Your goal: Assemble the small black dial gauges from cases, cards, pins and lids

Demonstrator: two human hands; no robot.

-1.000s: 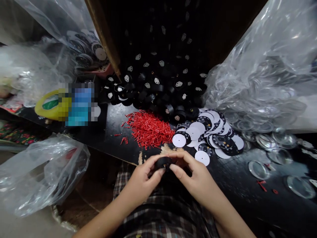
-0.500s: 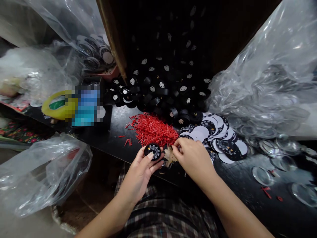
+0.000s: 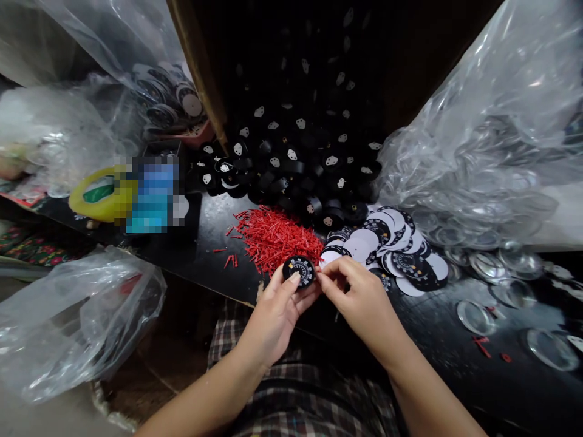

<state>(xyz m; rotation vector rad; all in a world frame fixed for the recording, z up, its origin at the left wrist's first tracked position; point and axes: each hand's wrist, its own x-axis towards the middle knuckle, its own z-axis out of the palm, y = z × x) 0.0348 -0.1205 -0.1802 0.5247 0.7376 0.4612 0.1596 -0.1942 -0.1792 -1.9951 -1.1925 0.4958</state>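
A round black gauge [image 3: 299,271] with white scale marks and a small yellow patch lies face up in my left hand [image 3: 285,300]. The thumb presses on its face and the fingers support it from beneath. My right hand [image 3: 350,288] is closed in a pinch at the gauge's right edge; whatever the fingertips hold is too small to make out. Just beyond both hands is a heap of red pointers [image 3: 277,237]. Loose printed dial discs [image 3: 403,264], some white side up, are piled beside my right hand.
Black round housings [image 3: 291,164] fill the back of the bench. Clear lenses [image 3: 476,317] and a few red bits [image 3: 481,347] lie at right, below a large plastic bag [image 3: 455,145]. A yellow tape roll [image 3: 82,194] stands at left. The bench's front edge runs below my hands.
My left hand has carried the gauge to the right and slightly up. My right hand's pinched fingertips have come in to the gauge's edge. The whole view has shifted slightly.
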